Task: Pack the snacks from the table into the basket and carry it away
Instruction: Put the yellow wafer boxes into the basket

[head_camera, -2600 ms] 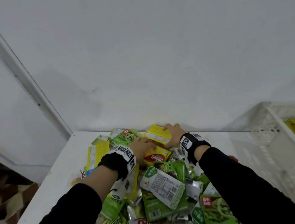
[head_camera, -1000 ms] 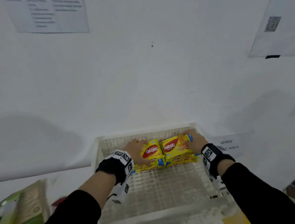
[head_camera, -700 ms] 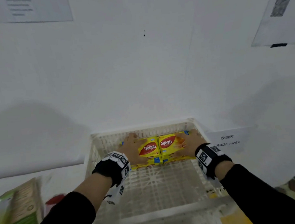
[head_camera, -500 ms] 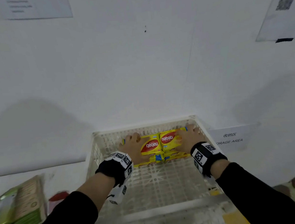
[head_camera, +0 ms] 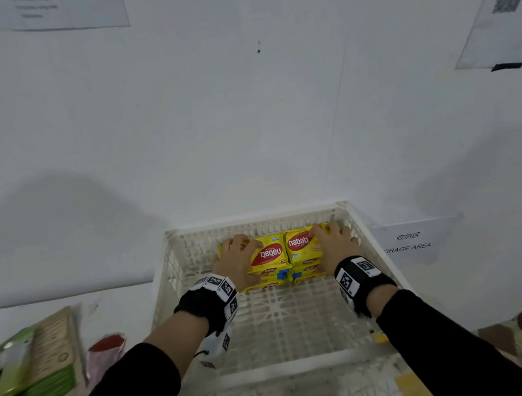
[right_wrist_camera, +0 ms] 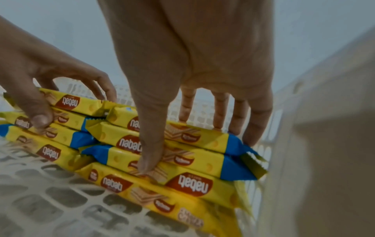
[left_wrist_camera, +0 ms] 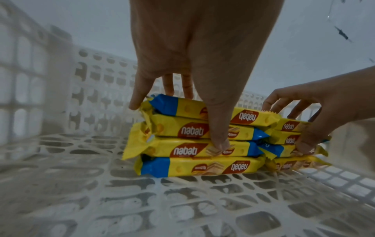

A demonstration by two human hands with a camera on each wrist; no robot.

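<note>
Two stacks of yellow nabati wafer packets stand side by side on the floor of the white lattice basket [head_camera: 264, 319], against its far wall. My left hand [head_camera: 236, 259] grips the left stack [head_camera: 269, 255]. In the left wrist view the left thumb [left_wrist_camera: 219, 137] presses that stack's front [left_wrist_camera: 182, 149] and the fingers reach over its back. My right hand [head_camera: 335, 245] grips the right stack [head_camera: 301, 246] in the far right corner. In the right wrist view the right thumb [right_wrist_camera: 150, 157] lies on this stack's front [right_wrist_camera: 202, 160], fingers behind it.
A heap of green and brown snack packets [head_camera: 32, 365] and a red packet [head_camera: 106, 347] lie on the table left of the basket. A "storage area" label [head_camera: 408, 242] sits to the basket's right. The white wall stands just behind the basket.
Both hands gathered yellow packets from the table pile, carried them right to the basket, and over the last second lowered the two stacks onto its floor at the far wall.
</note>
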